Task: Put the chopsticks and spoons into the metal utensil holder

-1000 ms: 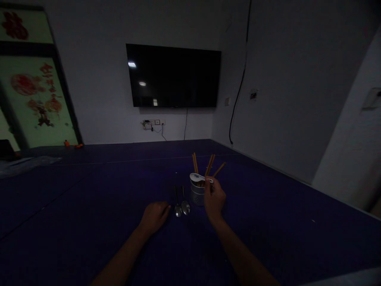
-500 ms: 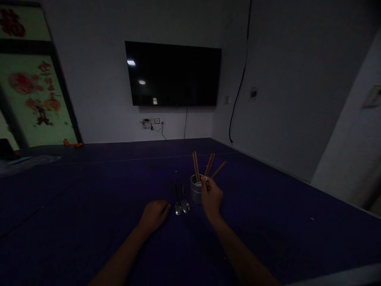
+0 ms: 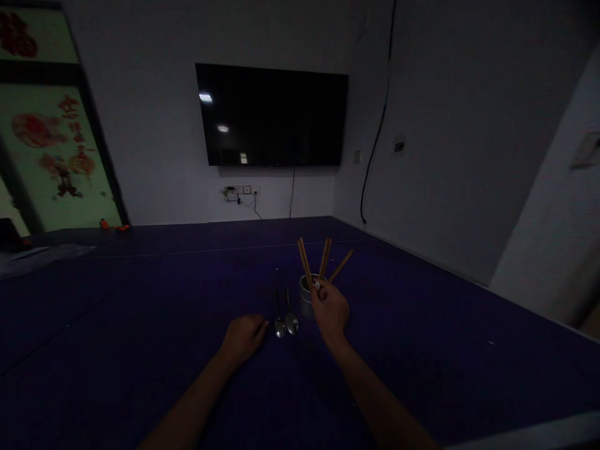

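A perforated metal utensil holder (image 3: 306, 304) stands upright on the dark blue surface, with several wooden chopsticks (image 3: 324, 258) leaning out of it. My right hand (image 3: 330, 310) is at the holder's right side and hides part of it. Its fingers pinch a small white thing (image 3: 317, 285) at the rim, mostly covered, so its kind is unclear. Left of the holder lie two metal spoons (image 3: 291, 323), side by side, bowls toward me. My left hand (image 3: 242, 338) rests on the surface just left of the spoons, fingers curled in, with nothing visible in it.
The blue surface (image 3: 187, 294) reaches to the walls. A clear plastic sheet (image 3: 47, 256) and small orange items (image 3: 122, 228) lie at the far left. On the back wall hangs a television (image 3: 274, 119), and a black cable (image 3: 375, 156) runs down the right wall.
My right hand has shifted slightly left over the holder, with the white thing in its pinch. The chopsticks have swung a little to the left. My left hand and the spoons stay put.
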Available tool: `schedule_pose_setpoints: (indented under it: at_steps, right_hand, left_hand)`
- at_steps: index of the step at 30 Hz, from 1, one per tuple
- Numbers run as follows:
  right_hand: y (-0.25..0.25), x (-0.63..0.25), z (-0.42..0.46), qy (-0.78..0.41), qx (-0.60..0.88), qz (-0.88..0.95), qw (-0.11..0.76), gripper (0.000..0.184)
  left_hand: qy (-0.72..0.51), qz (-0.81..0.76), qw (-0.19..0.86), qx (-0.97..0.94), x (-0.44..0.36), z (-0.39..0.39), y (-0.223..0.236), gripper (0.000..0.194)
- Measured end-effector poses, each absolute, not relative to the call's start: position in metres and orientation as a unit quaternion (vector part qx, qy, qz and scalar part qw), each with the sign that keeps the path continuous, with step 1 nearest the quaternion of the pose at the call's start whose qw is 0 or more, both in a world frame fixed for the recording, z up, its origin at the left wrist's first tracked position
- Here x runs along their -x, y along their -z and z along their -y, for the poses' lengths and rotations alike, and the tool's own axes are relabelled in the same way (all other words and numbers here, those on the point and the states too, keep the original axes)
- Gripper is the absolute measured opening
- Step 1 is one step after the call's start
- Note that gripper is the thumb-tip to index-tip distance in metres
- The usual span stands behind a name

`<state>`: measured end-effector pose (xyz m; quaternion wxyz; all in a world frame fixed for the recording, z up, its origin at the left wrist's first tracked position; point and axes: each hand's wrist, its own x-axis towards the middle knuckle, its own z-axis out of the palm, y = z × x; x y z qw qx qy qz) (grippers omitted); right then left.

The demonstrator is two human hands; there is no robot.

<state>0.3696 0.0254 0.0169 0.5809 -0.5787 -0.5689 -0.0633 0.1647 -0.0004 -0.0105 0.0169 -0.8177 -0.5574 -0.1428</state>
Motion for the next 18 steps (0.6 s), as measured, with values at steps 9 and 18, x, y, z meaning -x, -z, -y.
schedule_pose_setpoints:
  at_steps: [9, 18]
  right_hand:
    - [-0.0144, -0.3688, -0.0272, 0.041, 0.568, 0.548, 0.613, 0.034]
    - [-0.0078, -0.3622, -0.0232, 0.116, 0.475, 0.639, 0.594, 0.032]
  left_hand:
    - [0.144, 0.552, 0.021, 0.821, -0.1641, 0.0001, 0.0113, 0.036]
    - [0.137, 0.564, 0.014, 0.814, -0.1657, 0.0005, 0.0099, 0.036]
